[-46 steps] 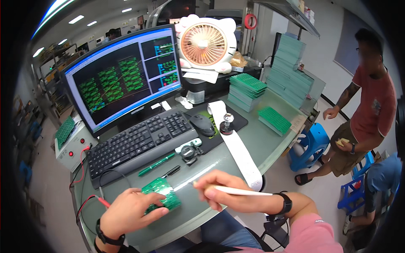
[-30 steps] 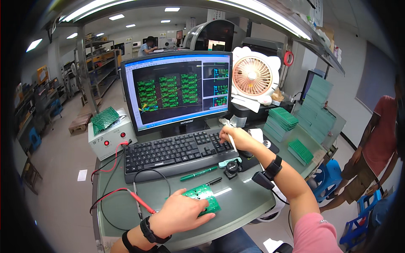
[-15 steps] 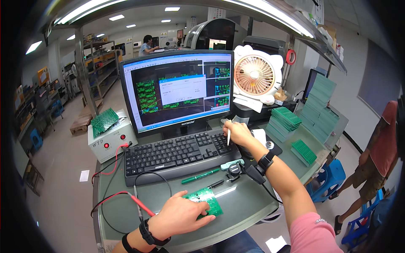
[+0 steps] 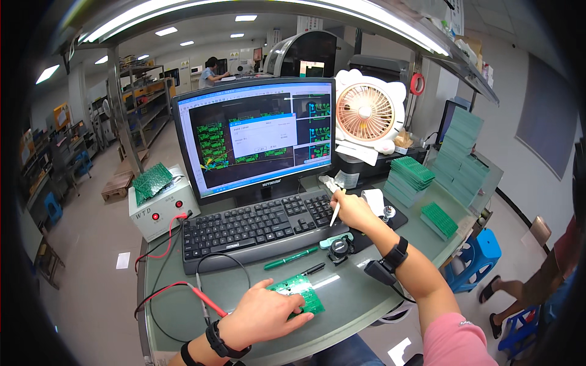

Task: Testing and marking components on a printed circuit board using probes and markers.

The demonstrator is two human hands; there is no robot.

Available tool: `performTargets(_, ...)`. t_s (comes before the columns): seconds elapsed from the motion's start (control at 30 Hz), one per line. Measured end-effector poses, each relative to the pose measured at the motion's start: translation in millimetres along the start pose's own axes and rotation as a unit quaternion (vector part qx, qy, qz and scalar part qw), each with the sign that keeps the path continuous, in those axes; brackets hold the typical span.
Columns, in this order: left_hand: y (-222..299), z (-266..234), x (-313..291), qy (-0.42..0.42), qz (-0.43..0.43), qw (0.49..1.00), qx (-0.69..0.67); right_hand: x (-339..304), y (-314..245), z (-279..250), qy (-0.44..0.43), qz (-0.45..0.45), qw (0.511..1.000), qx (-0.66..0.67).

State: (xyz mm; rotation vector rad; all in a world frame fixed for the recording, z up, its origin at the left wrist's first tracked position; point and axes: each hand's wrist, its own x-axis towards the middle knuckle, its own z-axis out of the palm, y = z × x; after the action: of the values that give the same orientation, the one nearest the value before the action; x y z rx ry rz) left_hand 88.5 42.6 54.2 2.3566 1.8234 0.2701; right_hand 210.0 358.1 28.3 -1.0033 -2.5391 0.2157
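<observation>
My left hand point(image 4: 262, 314) is closed on a green circuit board point(image 4: 310, 300) near the desk's front edge. Its thumb and fingers lie over the board's left part and hide some of it. Over the right end of the black keyboard point(image 4: 259, 221), my right hand point(image 4: 354, 210) grips a slim white stick point(image 4: 335, 213), its tip pointing down toward the number keys. Behind the keyboard, a monitor point(image 4: 256, 137) shows green board drawings with a dialog window on top.
A green pen point(image 4: 290, 258) and a black pen point(image 4: 313, 269) lie by a small round black device point(image 4: 339, 249). Stacked green boards point(image 4: 408, 178) stand at right. A lit fan point(image 4: 365, 113) is behind. Red leads run from a white box point(image 4: 160, 204). A person point(image 4: 558, 262) is at far right.
My right hand has moved slightly right and down with the white stick, shifting its tip off the keys toward the keyboard's front edge. My left hand stays on the board. The person at right has moved.
</observation>
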Motion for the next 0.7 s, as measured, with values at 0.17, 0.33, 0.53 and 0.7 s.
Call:
performTargets(0.17,-1.2,3.6,-1.4,0.008,0.000,1.000,0.006,-11.5,2.6,-0.4,-0.007,0.003,1.000,0.016)
performTargets(0.33,-0.8,5.8,-0.9,0.082,0.027,0.996,-0.031,-15.4,1.4,-2.2,-0.027,0.003,0.999,-0.027)
performTargets(0.53,1.2,-0.3,-1.3,-0.003,-0.011,1.000,-0.008,-22.7,-19.4,-18.9,-0.032,0.009,0.999,0.005)
performTargets(0.7,0.4,-5.2,-1.4,-0.027,-0.022,0.999,-0.019,-47.7,-60.5,-30.4,-0.017,-0.143,0.982,0.123)
